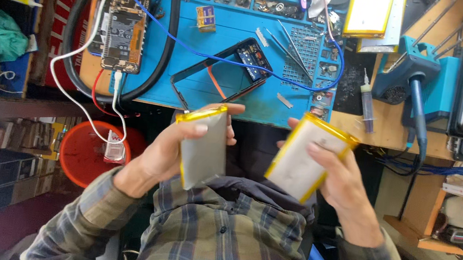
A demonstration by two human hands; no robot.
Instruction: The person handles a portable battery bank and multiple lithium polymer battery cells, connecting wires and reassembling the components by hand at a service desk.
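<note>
Your left hand (167, 148) grips one silver, yellow-edged battery pouch (204, 147), your right hand (343, 182) another (306, 157), both over your lap, off the table (396, 129). Squeeze hard and a pouch may bend or puncture; either could slip

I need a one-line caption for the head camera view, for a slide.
Left hand and right hand each hold a flat silver battery pouch, left pouch and right pouch, above a blue repair mat.

Two silver yellow-edged battery packs, left pack (204, 147) and right pack (308, 155), in both hands.
</note>
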